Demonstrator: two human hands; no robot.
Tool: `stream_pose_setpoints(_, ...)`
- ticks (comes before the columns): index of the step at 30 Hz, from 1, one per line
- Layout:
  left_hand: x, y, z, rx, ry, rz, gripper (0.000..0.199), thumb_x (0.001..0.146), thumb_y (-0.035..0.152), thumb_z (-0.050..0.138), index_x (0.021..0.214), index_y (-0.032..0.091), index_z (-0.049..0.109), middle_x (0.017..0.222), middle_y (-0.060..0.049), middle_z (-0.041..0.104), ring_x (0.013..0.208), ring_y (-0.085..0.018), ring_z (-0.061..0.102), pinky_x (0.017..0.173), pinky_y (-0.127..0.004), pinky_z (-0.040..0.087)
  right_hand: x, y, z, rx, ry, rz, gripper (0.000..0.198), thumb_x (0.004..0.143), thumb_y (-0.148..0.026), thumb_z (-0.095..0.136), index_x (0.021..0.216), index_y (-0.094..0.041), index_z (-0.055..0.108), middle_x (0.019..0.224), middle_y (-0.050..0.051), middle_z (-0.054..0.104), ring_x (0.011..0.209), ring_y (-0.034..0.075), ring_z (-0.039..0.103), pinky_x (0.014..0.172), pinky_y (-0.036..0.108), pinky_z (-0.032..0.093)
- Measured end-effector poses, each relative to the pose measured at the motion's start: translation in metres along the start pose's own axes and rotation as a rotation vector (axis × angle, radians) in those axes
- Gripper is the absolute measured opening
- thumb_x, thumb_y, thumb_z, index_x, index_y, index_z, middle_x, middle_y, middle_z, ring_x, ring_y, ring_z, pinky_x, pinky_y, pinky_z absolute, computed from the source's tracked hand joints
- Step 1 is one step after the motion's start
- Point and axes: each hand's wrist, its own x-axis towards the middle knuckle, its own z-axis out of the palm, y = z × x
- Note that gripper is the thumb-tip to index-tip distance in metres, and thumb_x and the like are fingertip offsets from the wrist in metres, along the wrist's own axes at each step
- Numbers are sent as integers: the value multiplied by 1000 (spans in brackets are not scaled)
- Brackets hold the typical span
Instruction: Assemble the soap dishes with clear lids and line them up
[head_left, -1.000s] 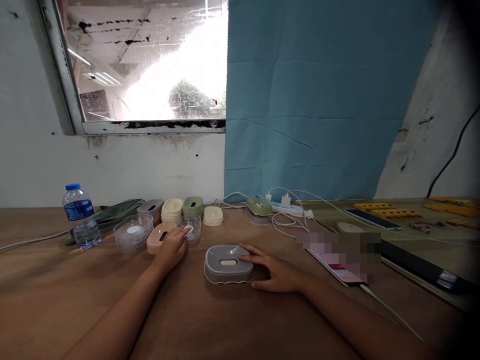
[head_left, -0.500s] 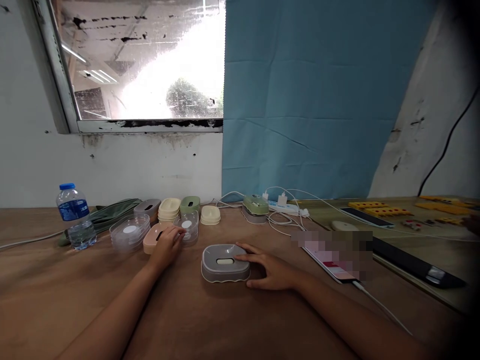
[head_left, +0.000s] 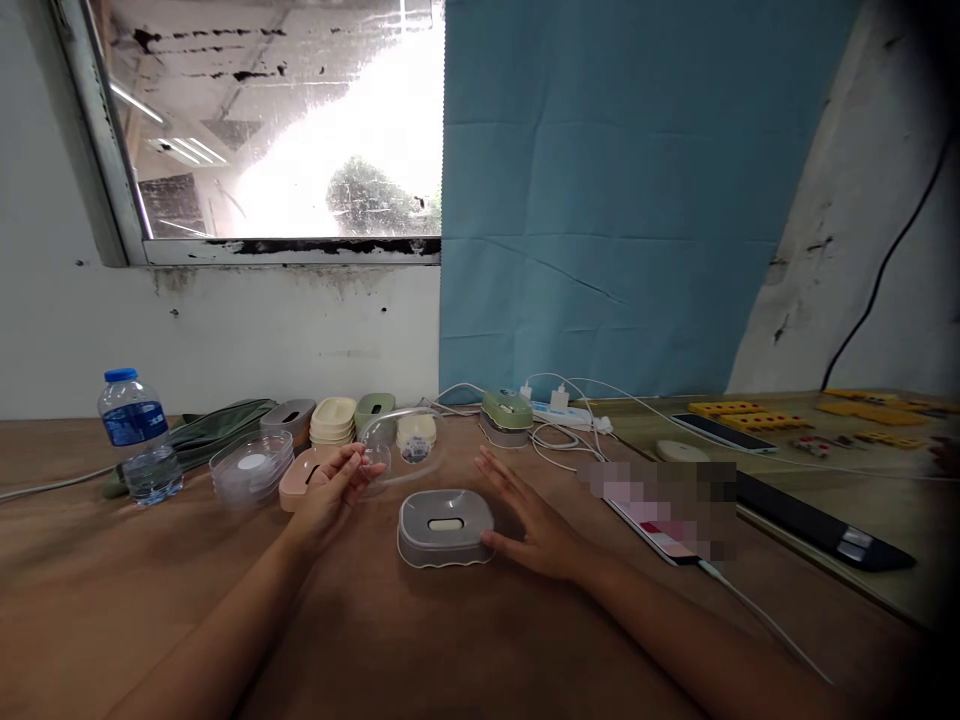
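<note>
On the brown table [head_left: 450,650] before you sits a rounded grey box [head_left: 445,542]. Your right hand [head_left: 534,525] spreads open beside it, thumb seemingly touching. Slightly farther, your left hand [head_left: 330,500] pinches a raised clear plastic piece [head_left: 415,450]; beyond stand stacked cream lids [head_left: 333,420] and a blue curtain [head_left: 615,200].
</note>
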Motion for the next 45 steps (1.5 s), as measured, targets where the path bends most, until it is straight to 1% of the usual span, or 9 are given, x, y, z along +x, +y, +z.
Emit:
stream_pose_setpoints(7, -16, -6, 14, -113, -247, -246, 20, 68, 27, 67, 82, 17, 56, 70, 5, 57, 68, -9, 62, 81, -27, 46, -1, -7, 4, -58, 217, -79, 71, 78, -37, 54, 135, -36, 12, 144, 0, -9, 129, 29, 17, 101, 46, 27)
stream_pose_setpoints(12, -22, -13, 22, -106, -293, -334, 20, 67, 26, 68, 77, 16, 54, 69, 4, 56, 75, -10, 61, 78, -23, 44, -2, -5, 4, -76, 157, -105, 62, 77, -41, 54, 132, -34, 27, 143, 2, 6, 127, 27, 20, 102, 42, 27)
stream_pose_setpoints(16, -16, -17, 21, 36, -257, -273, 23, 66, 31, 67, 77, 15, 55, 70, 1, 55, 68, -9, 56, 68, -22, 42, -1, -1, 6, -21, 44, -38, 62, 78, -46, 51, 133, -31, 26, 141, 4, 16, 127, 25, 23, 101, 39, 28)
stream_pose_setpoints(20, -7, -27, 10, 396, -186, -215, 28, 67, 40, 62, 70, 14, 53, 59, 4, 49, 55, -7, 44, 54, -20, 34, 1, 2, 9, 110, -71, 42, 61, 78, -47, 50, 132, -30, 28, 139, 6, 20, 126, 25, 25, 101, 39, 28)
stream_pose_setpoints(24, -5, -35, 1, 639, -207, -263, 28, 70, 42, 56, 72, 14, 51, 59, 4, 49, 57, -10, 45, 57, -23, 34, 1, 3, 11, 230, -179, 65, 53, 80, -46, 47, 129, -31, 33, 137, 5, 23, 126, 24, 26, 101, 39, 26)
stream_pose_setpoints(30, -10, -27, 7, 655, -310, -245, 30, 74, 42, 51, 85, 15, 51, 72, 1, 53, 66, -12, 49, 64, -25, 38, 2, 5, 9, 258, -227, 72, 67, 71, -45, 60, 130, -31, 31, 139, 5, 18, 126, 26, 23, 101, 41, 25)
stream_pose_setpoints(38, -11, -37, 9, 587, -316, -256, 30, 65, 33, 62, 88, 15, 54, 85, -4, 59, 83, -17, 54, 79, -31, 41, -1, 9, 4, 156, -124, 43, 67, 55, -51, 69, 114, -24, 51, 120, 8, 34, 116, 25, 36, 97, 36, 32)
stream_pose_setpoints(42, -11, -43, 8, 533, -345, -213, 33, 64, 29, 64, 92, 16, 53, 94, -6, 59, 89, -17, 54, 83, -33, 41, -3, 11, -13, 113, -220, -41, 73, 55, -51, 69, 119, -25, 47, 128, 8, 32, 118, 25, 35, 98, 37, 31)
stream_pose_setpoints(45, -9, -43, 5, 579, -262, -146, 29, 64, 25, 61, 90, 15, 52, 90, -5, 58, 80, -15, 56, 75, -29, 44, -4, 14, -26, 42, -291, -64, 72, 59, -46, 68, 124, -27, 43, 130, 7, 34, 118, 25, 37, 98, 38, 31)
